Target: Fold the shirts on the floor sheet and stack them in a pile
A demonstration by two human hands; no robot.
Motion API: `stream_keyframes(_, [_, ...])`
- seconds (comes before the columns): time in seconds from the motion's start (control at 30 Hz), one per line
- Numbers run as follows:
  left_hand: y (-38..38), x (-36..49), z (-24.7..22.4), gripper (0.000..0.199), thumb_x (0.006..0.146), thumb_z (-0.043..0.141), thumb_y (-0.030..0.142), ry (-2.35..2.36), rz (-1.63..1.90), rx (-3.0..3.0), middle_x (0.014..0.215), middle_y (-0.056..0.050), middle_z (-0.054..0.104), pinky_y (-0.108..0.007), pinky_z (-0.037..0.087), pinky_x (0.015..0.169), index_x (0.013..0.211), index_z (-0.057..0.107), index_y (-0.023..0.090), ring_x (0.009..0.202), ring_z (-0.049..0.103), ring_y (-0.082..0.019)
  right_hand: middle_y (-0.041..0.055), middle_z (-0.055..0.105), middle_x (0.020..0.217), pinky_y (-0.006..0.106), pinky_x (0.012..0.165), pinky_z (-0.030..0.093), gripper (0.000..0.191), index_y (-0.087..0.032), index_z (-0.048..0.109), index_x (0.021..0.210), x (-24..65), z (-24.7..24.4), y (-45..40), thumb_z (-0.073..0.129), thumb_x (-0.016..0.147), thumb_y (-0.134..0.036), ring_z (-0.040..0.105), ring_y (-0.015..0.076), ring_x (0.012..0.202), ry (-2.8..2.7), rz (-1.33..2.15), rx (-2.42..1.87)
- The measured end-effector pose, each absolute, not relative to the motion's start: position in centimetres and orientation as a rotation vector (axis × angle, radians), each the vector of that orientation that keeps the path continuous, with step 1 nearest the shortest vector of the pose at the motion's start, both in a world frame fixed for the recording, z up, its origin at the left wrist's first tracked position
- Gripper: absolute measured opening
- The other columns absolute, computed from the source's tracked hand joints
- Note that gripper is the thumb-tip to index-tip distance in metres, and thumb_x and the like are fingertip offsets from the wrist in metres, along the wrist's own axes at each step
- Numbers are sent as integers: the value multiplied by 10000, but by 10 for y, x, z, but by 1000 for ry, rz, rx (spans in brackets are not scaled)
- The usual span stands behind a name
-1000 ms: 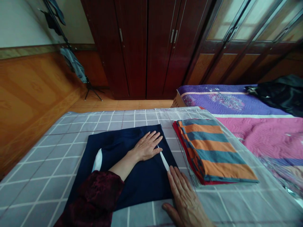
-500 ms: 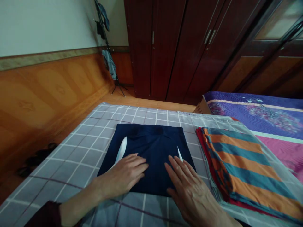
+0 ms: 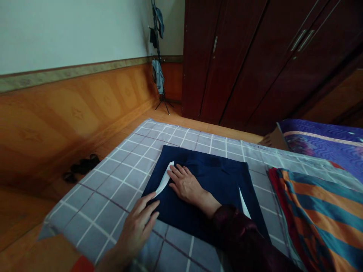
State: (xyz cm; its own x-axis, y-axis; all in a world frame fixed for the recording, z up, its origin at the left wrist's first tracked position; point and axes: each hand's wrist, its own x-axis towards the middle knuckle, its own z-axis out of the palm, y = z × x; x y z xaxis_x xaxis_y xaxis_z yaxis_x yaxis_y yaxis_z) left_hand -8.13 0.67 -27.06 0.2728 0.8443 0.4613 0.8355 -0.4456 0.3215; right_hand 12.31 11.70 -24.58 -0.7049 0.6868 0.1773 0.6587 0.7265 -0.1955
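Note:
A dark navy folded garment (image 3: 215, 173) with a white strip near each side lies flat on the checked bedding. My right hand (image 3: 185, 185) rests palm down on its left half, fingers stretched beside the upper end of the left white strip (image 3: 165, 180). The right sleeve crosses over the lower part of the cloth. At the garment's lower left edge is my left hand (image 3: 138, 224), its fingers apart and the fingertips touching near the lower end of that strip. The other white strip (image 3: 243, 204) shows farther right.
Right of the garment lies a pile of folded clothes with an orange and teal striped piece (image 3: 320, 204) on top. The grey checked bedding (image 3: 113, 196) spreads underneath. Beyond stand a dark red wardrobe (image 3: 227, 68) and a coat stand (image 3: 159, 56). Dark shoes (image 3: 85, 165) sit on the floor at left.
The view has turned left. My right hand has crossed from the garment's right side to its left strip, while my left hand has drawn back to the lower left edge.

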Motion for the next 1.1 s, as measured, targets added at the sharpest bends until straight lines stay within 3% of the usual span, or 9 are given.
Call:
stream_keyframes(0.07, [12,-85,-265,268,926,449,307,1786,986,2263,1116,-90,652,-315,507,887,1074,639,190,1032,619,-203,123,380,1462,476,1088,289,497,-146,405,1392,126,-256,121,432,942,-355,315,291,1346,-2647,191,-1100])
stream_keyframes(0.17, [26,-91,-251,301,937,392,348,1913,786,1982,903,-47,700,-267,500,731,970,656,207,822,656,-177,127,353,1477,475,1104,262,516,-135,392,1404,127,-261,120,427,940,-358,292,293,1360,-2641,192,-1101])
stream_keyframes(0.33, [44,-89,-235,337,898,426,356,1972,390,1909,580,13,582,-234,354,564,666,611,196,583,566,-145,134,349,1478,476,1106,258,518,-123,389,1404,125,-260,118,443,931,-327,281,285,1368,-2653,171,-1101])
stream_keyframes(0.5, [47,-87,-231,231,837,501,333,1853,439,1886,614,23,583,-226,342,578,695,615,191,605,556,-139,143,344,1479,477,1104,255,518,-113,390,1404,125,-262,120,446,928,-311,281,293,1366,-2664,179,-1088])
stream_keyframes(0.7, [42,-87,-236,218,876,415,288,1917,498,1898,627,28,548,-237,353,608,718,535,198,618,554,-143,146,305,1497,475,1105,251,551,-106,348,1428,125,-262,120,449,927,-312,286,301,1363,-2662,174,-1111])
stream_keyframes(1.1, [29,-79,-232,136,899,451,190,2042,261,2272,806,-31,624,-306,415,736,852,578,198,779,592,-190,149,323,1486,485,1099,264,549,-104,376,1413,123,-258,119,442,933,-362,290,305,1362,-2670,181,-1133])
